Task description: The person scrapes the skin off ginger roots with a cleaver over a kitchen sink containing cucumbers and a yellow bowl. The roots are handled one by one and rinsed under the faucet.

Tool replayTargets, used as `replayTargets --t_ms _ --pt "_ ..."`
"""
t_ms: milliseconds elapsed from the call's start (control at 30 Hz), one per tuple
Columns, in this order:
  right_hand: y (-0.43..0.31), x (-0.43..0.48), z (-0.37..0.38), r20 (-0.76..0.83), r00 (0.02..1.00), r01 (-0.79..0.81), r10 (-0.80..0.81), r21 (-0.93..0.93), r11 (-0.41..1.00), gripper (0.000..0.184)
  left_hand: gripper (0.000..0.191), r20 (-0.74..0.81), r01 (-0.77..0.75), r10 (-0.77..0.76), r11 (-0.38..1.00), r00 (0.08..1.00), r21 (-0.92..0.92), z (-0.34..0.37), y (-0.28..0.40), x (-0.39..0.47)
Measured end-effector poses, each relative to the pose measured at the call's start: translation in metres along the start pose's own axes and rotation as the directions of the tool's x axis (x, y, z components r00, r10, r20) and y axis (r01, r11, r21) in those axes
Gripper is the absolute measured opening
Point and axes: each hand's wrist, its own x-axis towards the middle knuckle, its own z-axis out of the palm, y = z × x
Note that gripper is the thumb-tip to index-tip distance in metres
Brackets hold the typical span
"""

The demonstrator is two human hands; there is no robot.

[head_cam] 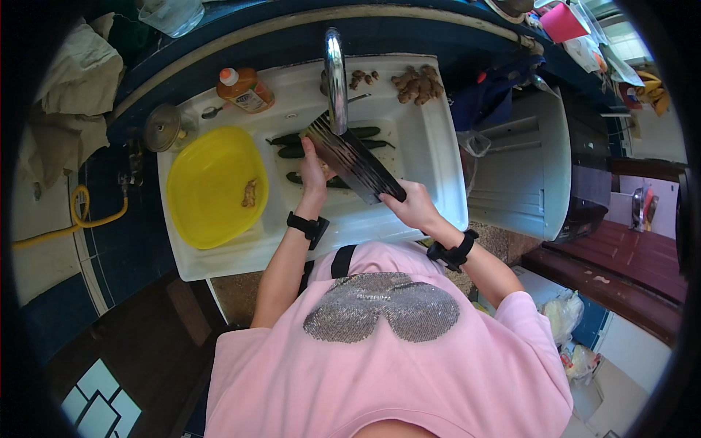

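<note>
My right hand [413,205] grips the near end of a broad, dark-streaked blade [353,156], which looks like a kitchen cleaver; its handle is hidden in my palm. My left hand [315,169] holds the blade's far left side, thumb on top, the other fingers mostly hidden beneath. The blade slants under the spout of a chrome faucet [335,82], above the white sink [416,164]. Below it, several green cucumbers [290,151] lie in the basin, partly covered by the blade and my left hand.
A yellow plastic basin [208,191] holding a ginger piece [249,193] stands at left. On the sink's back ledge are an orange dish soap bottle [246,93], small ginger bits [361,79] and a large ginger root [419,85]. A lidded glass jar [164,128] stands near the left corner.
</note>
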Motion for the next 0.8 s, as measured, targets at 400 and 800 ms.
replayTargets --t_ms 400,800 --pt "-0.007 -0.001 0.001 0.010 1.000 -0.010 0.010 0.020 1.000 0.024 0.057 0.083 -0.013 0.006 0.996 0.997 0.092 -0.021 0.006 0.006" --pt "-0.004 0.003 0.003 -0.041 0.998 0.041 -0.042 -0.006 0.999 0.022 0.059 0.135 0.112 -0.087 0.974 0.987 -0.197 0.003 0.013 -0.008"
